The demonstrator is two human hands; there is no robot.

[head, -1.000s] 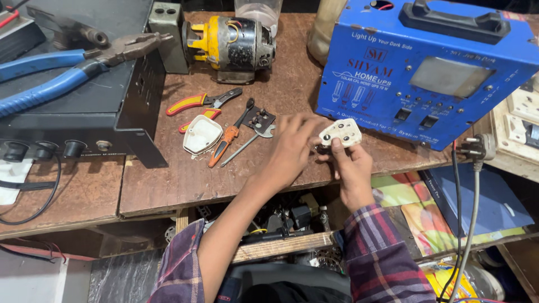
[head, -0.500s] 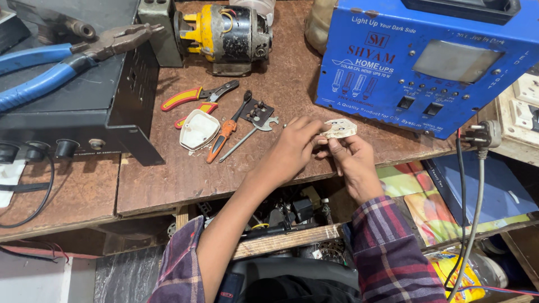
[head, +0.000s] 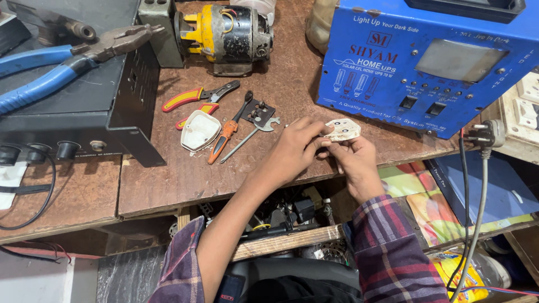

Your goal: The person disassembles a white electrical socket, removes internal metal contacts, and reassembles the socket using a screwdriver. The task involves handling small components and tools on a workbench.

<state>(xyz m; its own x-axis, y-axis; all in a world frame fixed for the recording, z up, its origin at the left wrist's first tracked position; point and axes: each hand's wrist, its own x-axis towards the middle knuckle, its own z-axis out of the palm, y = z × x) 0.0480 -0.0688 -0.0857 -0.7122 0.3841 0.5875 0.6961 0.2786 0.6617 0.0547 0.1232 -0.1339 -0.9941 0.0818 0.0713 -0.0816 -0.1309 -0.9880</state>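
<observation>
- A white plug base (head: 342, 129), flat and roughly triangular with small round holes in its face, is held just above the front edge of the wooden bench (head: 168, 179), near the lower left corner of the blue metal power unit (head: 426, 62).
- The left hand (head: 295, 148) pinches the plug base's left edge between curled thumb and fingers.
- The right hand (head: 353, 160) grips its lower right side from beneath, fingers closed on it.
- Left of the plug base lie a small metal plate (head: 259, 112), an orange-handled screwdriver (head: 224, 137) and a white plug cover (head: 199, 132).
- Further left of the plug base are red-and-yellow side cutters (head: 193, 98); behind them sits a yellow motor (head: 227, 33).
- Blue-handled pliers (head: 67, 59) rest on a black box (head: 73, 112), far left of the plug base.
- A grey plug with cord (head: 484, 134) hangs well right of the plug base.
</observation>
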